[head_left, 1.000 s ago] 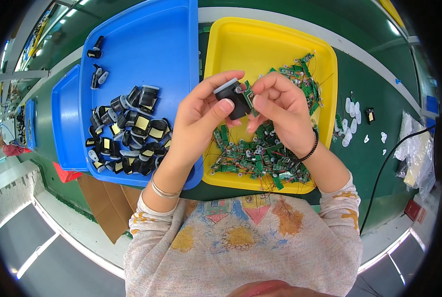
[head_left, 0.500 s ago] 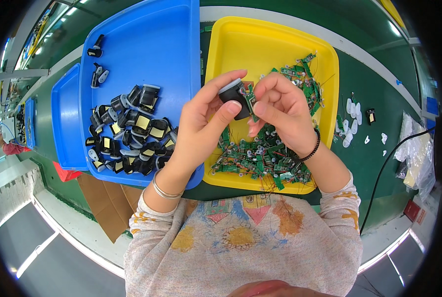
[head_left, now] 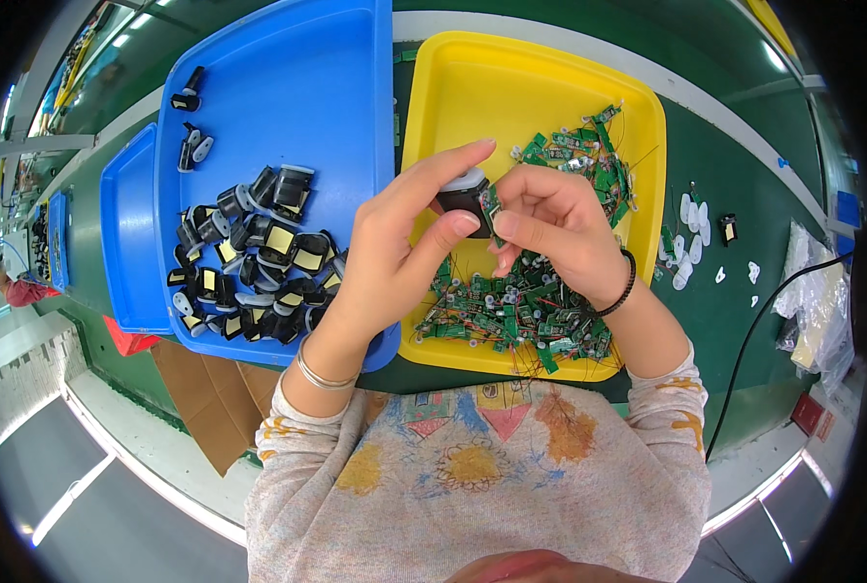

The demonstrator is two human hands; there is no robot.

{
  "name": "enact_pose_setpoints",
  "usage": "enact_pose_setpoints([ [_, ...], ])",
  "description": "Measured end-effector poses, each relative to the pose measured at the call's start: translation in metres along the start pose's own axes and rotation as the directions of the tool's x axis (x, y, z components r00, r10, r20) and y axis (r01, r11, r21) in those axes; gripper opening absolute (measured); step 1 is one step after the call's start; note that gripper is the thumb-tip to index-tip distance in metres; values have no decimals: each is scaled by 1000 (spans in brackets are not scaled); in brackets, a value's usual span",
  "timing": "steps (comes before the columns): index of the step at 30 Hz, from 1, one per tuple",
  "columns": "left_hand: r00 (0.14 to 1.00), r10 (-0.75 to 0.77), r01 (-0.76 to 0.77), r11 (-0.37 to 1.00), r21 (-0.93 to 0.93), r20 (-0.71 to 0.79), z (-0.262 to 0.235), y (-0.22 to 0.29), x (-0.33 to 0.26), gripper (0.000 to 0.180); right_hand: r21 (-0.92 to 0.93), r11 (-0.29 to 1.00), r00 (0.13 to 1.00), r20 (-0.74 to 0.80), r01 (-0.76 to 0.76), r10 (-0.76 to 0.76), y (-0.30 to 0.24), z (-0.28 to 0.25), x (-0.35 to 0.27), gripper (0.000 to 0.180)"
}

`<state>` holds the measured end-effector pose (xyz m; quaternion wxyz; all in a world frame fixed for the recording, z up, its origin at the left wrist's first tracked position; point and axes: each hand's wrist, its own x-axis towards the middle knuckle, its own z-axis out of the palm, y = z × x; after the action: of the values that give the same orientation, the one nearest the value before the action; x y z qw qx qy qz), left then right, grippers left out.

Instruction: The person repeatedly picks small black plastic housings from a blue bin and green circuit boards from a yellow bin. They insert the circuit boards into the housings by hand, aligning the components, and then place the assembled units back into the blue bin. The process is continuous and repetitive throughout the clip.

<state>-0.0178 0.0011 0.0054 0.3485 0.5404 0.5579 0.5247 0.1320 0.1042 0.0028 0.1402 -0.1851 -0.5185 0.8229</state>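
Observation:
Between the thumb and fingers of my left hand (head_left: 390, 238) is a black plastic housing (head_left: 461, 201) with a grey rounded end facing away from me. Against its right side, my right hand (head_left: 570, 233) pinches a small green circuit board (head_left: 490, 204). Fingers cover much of the board, so I cannot tell how far it sits inside the housing. Both hands are over the yellow tray (head_left: 482, 83), where many green circuit boards (head_left: 511, 311) with thin wires lie heaped. Left of my hands, the blue tray (head_left: 288, 87) bears a pile of black housings (head_left: 259, 257), some with pale yellow pads.
White oval plastic pieces (head_left: 691, 228) and a single black housing (head_left: 728, 229) lie on the green table to the right. Beyond them are clear plastic bags (head_left: 813, 301) and a black cable (head_left: 745, 340). A cardboard piece (head_left: 205, 403) sits below the blue tray.
The housing has turned in my left hand, and its grey end shows more. My right fingers have closed in further over the circuit board, so less of it is visible.

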Motion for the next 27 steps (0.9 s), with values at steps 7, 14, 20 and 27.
enact_pose_setpoints([
  [7, 994, 69, -72, 997, -33, -84, 4, 0, 0, 40, 76, 995, 998, 15, 62, -63, 1, 4, -1, 13],
  [14, 999, 39, -40, 996, -85, -16, 7, 7, 2, 47, -501, 808, 910, -88, 312, -406, 4, 13, -5, 10],
  [20, 998, 62, -60, 995, 86, -16, 5, 9, 0, 49, -846, 344, 760, 105, 407, -641, 0, 15, -4, 11],
  [27, 998, 38, -31, 992, 124, -49, 5, 14, 0, 51, -857, 309, 752, 128, 412, -646, 1, 14, -5, 11],
])
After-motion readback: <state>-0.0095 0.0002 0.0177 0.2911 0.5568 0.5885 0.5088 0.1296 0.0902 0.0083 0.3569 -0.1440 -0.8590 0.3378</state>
